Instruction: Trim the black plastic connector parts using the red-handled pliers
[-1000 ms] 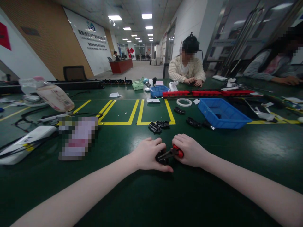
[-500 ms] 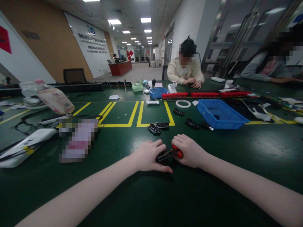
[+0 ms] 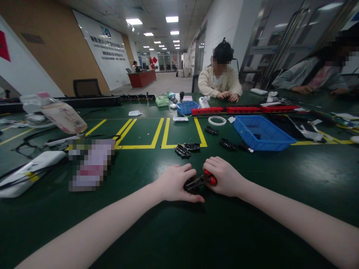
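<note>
My right hand (image 3: 223, 177) is closed round the red handles of a pair of pliers (image 3: 199, 182), whose dark jaws point left. Fingers curled and thumb stretched out, my left hand (image 3: 177, 184) grips a small black plastic part (image 3: 190, 187) at the jaws. Most of that part is hidden under my fingers, so its exact shape is unclear. Just beyond my hands, a black ribbed piece (image 3: 182, 151) lies beside another black piece (image 3: 192, 147) on the green table (image 3: 146, 231).
A blue bin (image 3: 262, 132) stands to the right, with black pieces near it. Behind it runs a red strip (image 3: 241, 110). A bottle (image 3: 63, 115), a white power strip (image 3: 30, 173) and a blurred phone-like object (image 3: 92, 164) lie left. A co-worker (image 3: 220, 80) sits opposite.
Both hands keep the same hold on the pliers and the black part. The view has shifted slightly. At the far right, another person's arms have moved on the table.
</note>
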`<state>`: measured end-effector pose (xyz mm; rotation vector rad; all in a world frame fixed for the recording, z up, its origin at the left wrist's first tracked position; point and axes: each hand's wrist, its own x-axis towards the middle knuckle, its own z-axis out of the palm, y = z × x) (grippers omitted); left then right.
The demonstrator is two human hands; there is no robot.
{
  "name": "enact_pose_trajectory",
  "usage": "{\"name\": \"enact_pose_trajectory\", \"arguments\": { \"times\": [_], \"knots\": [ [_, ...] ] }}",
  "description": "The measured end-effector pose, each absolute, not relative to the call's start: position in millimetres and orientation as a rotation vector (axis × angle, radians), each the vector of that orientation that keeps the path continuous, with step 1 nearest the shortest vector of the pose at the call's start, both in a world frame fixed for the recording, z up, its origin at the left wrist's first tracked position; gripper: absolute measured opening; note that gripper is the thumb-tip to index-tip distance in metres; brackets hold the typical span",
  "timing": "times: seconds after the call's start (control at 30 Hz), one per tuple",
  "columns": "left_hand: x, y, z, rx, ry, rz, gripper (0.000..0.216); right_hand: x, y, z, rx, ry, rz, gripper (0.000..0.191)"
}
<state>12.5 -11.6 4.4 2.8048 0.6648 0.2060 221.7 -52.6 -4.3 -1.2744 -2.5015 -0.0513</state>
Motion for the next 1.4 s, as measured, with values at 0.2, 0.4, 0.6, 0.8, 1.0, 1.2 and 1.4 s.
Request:
{"name": "enact_pose_trajectory", "arguments": {
  "times": [0.2, 0.4, 0.6, 0.8, 1.0, 1.2, 1.4],
  "knots": [
    [12.9, -12.6, 4.0, 2.812, 0.691, 0.234, 0.054, 221.8, -52.6, -4.1, -1.265, -2.497, -0.048, 0.008],
    [12.3, -13.7, 4.7, 2.797, 0.699, 0.246, 0.051, 222.4, -52.1, -3.0, -1.264, -2.498, -0.031, 0.009],
    [13.3, -13.9, 4.7, 2.79, 0.693, 0.278, 0.05, 223.6, -51.4, -3.0, -1.276, -2.523, -0.002, 0.011],
    [12.8, -14.8, 2.8, 2.738, 0.679, 0.367, 0.048, 221.8, -50.9, -0.8, -1.3, -2.529, 0.017, 0.012],
    [12.7, -14.2, 3.1, 2.713, 0.622, 0.345, 0.046, 221.7, -51.8, -1.1, -1.303, -2.534, 0.01, 0.012],
    [12.8, -12.3, 4.8, 2.662, 0.6, 0.295, 0.047, 222.3, -51.8, -1.5, -1.312, -2.526, -0.003, 0.011],
    [12.4, -12.2, 4.4, 2.654, 0.606, 0.3, 0.05, 222.1, -52.8, -0.6, -1.312, -2.528, 0.012, 0.011]
  ]
}}
